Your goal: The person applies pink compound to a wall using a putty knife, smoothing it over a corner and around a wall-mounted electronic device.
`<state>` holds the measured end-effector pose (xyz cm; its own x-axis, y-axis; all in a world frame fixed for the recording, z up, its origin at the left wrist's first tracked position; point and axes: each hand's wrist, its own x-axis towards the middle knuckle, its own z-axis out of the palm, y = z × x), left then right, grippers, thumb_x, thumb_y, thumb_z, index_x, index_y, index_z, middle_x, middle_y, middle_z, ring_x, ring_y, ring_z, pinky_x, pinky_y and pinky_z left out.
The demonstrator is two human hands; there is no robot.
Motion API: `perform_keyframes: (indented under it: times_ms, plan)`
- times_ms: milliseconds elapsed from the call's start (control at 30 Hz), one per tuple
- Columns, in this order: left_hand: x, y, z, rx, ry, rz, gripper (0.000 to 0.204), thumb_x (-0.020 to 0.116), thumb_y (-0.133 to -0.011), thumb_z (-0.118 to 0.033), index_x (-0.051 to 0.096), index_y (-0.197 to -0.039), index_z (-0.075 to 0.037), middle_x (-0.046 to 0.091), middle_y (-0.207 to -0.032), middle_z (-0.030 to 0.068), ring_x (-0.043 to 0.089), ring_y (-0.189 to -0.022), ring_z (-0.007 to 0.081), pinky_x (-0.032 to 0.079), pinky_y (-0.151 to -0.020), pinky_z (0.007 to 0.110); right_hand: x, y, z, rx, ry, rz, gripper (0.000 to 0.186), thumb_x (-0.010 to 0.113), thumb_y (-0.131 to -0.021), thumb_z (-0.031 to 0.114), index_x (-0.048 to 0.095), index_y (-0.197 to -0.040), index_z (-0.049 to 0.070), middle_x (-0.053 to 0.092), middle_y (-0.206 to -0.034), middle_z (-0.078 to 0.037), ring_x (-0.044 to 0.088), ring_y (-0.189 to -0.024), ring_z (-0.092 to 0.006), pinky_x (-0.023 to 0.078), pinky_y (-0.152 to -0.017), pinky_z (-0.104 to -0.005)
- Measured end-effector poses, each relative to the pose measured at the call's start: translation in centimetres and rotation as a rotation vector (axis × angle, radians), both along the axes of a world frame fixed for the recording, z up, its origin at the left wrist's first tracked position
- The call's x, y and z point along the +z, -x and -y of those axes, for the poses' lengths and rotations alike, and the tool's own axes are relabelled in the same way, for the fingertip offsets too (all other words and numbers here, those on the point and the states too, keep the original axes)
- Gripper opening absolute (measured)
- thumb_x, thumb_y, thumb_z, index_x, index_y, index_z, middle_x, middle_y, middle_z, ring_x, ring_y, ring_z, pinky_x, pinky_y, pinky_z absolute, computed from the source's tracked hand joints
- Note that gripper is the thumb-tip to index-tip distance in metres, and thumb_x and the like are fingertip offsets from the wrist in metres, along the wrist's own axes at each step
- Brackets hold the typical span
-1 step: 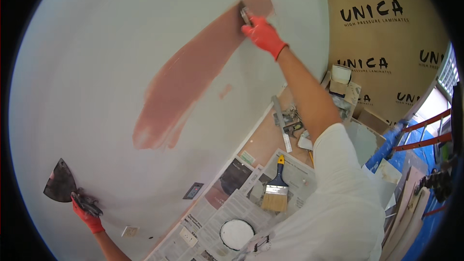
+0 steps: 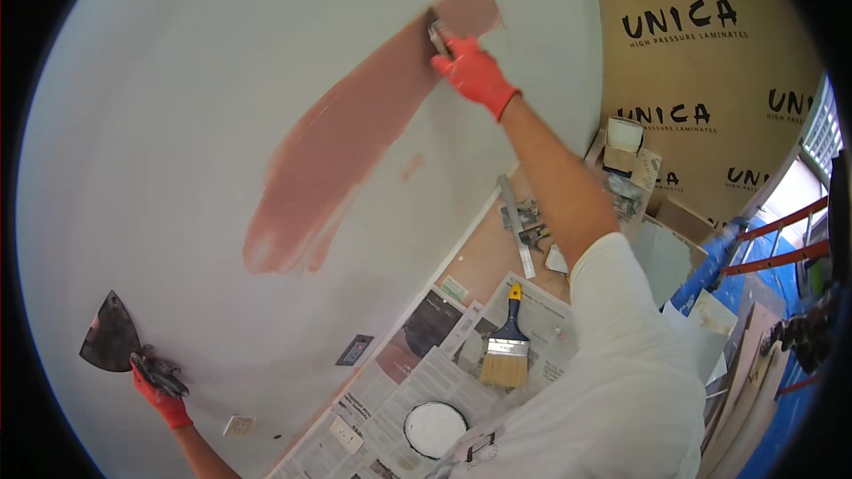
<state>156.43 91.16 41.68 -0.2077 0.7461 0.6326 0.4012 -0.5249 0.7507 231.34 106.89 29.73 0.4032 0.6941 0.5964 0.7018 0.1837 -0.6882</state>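
My right hand (image 2: 475, 74), in a red glove, is closed on the handle of a putty knife (image 2: 436, 27). Its blade lies against a long reddish-pink band of filler (image 2: 342, 129) on the pale wall. That band curves from the upper right down to the lower left, with ragged streaks at its lower end and a small separate smear beside it. At the lower left, my left hand (image 2: 161, 395), also gloved in red, grips a wide scraper (image 2: 112, 334) by its dark handle. The scraper's broad blade points up and carries dark pinkish residue.
Newspaper (image 2: 355, 408) covers the surface below the wall. On it are a paintbrush (image 2: 507, 346) and a round tub of white material (image 2: 435, 430). Metal tools (image 2: 525, 231) and boxes (image 2: 624, 137) stand further right, near brown printed board (image 2: 701, 62) and an orange ladder (image 2: 772, 257).
My right hand and the putty knife have moved slightly left and down along the pink band. My left hand and the scraper have stayed in place.
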Motion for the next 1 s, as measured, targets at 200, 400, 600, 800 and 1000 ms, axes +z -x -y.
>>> perform_keyframes:
  times_ms: [200,400,600,800,1000]
  plan:
    - [0.1,-2.1,-0.4,-0.08,0.056,0.066,0.046,0.048,-0.1,-0.046,0.062,-0.113,-0.004,0.05,-0.07,-0.0017,0.05,-0.058,0.0088,0.043,-0.054,0.025,1.5,9.6,5.2,0.084,0.044,-0.003,0.06,0.061,-0.091,0.037,0.043,-0.145,0.02,0.049,-0.122,-0.015,0.058,-0.1,-0.0357,0.046,-0.093,-0.0436]
    - [0.5,-4.3,0.4,-0.059,0.013,0.021,0.046,0.048,-0.101,-0.042,0.062,-0.11,0.0,0.053,-0.072,0.0018,0.05,-0.06,0.0108,0.044,-0.055,0.027,2.0,16.7,8.6,0.229,0.108,0.002,0.063,0.063,-0.09,0.037,0.042,-0.145,0.015,0.044,-0.129,-0.021,0.057,-0.106,-0.0382,0.048,-0.094,-0.0419]
    - [0.8,-4.2,1.0,-0.091,0.059,-0.024,0.044,0.046,-0.102,-0.04,0.063,-0.11,0.0,0.051,-0.069,0.001,0.05,-0.057,0.0108,0.042,-0.055,0.026,1.4,22.4,10.0,0.275,0.069,0.005,0.063,0.066,-0.089,0.037,0.045,-0.142,0.011,0.046,-0.125,-0.021,0.06,-0.1,-0.0368,0.051,-0.087,-0.0403]
    - [0.7,-4.1,0.6,-0.096,0.029,-0.044,0.045,0.048,-0.102,-0.038,0.062,-0.112,0.003,0.056,-0.076,0.0046,0.052,-0.059,0.0122,0.043,-0.056,0.027,1.8,26.4,11.8,0.371,0.156,-0.035,0.064,0.065,-0.089,0.037,0.042,-0.144,0.014,0.04,-0.13,-0.021,0.056,-0.109,-0.0371,0.05,-0.092,-0.0412]
    - [1.1,-3.1,0.7,-0.143,0.066,-0.094,0.046,0.046,-0.102,-0.037,0.06,-0.117,0.004,0.063,-0.092,0.0083,0.054,-0.063,0.0128,0.048,-0.058,0.029,1.8,30.4,13.0,0.384,0.117,-0.011,0.066,0.068,-0.088,0.038,0.044,-0.142,0.01,0.043,-0.125,-0.022,0.061,-0.098,-0.0367,0.052,-0.088,-0.0403]
